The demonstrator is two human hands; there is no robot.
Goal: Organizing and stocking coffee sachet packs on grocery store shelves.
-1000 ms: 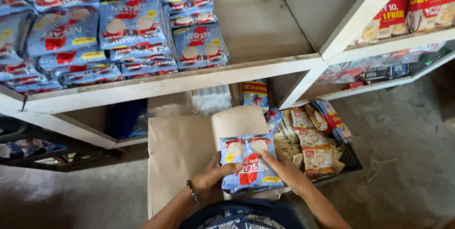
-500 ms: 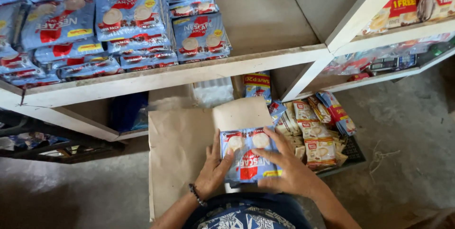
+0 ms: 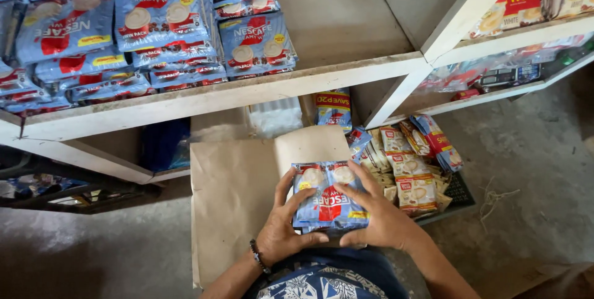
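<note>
Both my hands hold a blue and red pack of coffee sachets (image 3: 327, 199) over an open brown cardboard box (image 3: 235, 194). My left hand (image 3: 286, 225) grips the pack's left and lower edge; a dark bracelet sits on its wrist. My right hand (image 3: 378, 215) wraps the pack's right side, fingers across its front. The pack is upright, facing me, low in the middle of the head view.
A white wooden shelf (image 3: 247, 92) above carries stacks of matching blue sachet packs (image 3: 167, 27). A dark crate (image 3: 458, 191) at the right holds loose beige and blue sachet strips (image 3: 411, 175). More packaged goods fill the right shelf (image 3: 526, 2). Grey concrete floor (image 3: 532, 169) lies around.
The pack has come slightly lower and closer to me, and both hands have shifted their grip around it. My view has tilted a little downward.
</note>
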